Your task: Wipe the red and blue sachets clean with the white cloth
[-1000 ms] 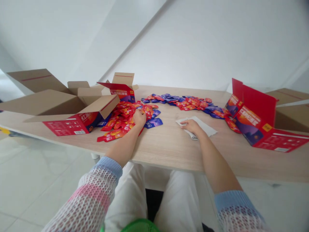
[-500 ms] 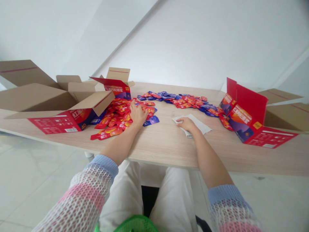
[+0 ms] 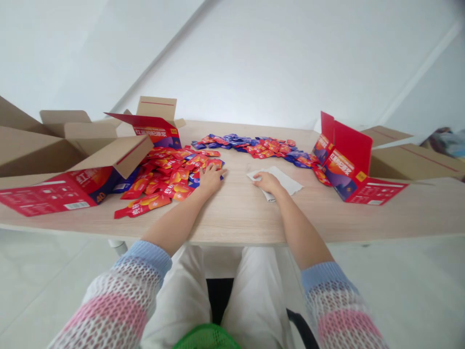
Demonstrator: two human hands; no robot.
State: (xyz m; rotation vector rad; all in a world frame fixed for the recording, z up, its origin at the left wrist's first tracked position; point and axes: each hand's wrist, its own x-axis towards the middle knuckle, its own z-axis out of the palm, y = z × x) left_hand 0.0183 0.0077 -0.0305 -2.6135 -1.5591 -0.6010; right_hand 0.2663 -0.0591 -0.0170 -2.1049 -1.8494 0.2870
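While both bare hands work at a pale wooden table (image 3: 232,225), the left hand (image 3: 210,179) lies palm down, fingers spread, on the right-hand edge of a loose packet pile (image 3: 160,169), mostly red; anything under its palm is hidden. The right hand (image 3: 268,183) pinches the left edge of a white cloth (image 3: 288,182) that lies flat beneath and beyond it. Bare tabletop runs between the hands and back to the table's front edge. Beyond both hands, a curved band of red and blue packets (image 3: 236,142) bounds that space. Left of the left hand, past the pile, stands an open carton (image 3: 82,186); right of the right hand, past the cloth, stands an open red box (image 3: 345,169). Compared with half a second ago, the left hand has shifted to the pile's edge, now covering most of a blue packet (image 3: 194,179) that lay exposed; the right hand keeps its hold.
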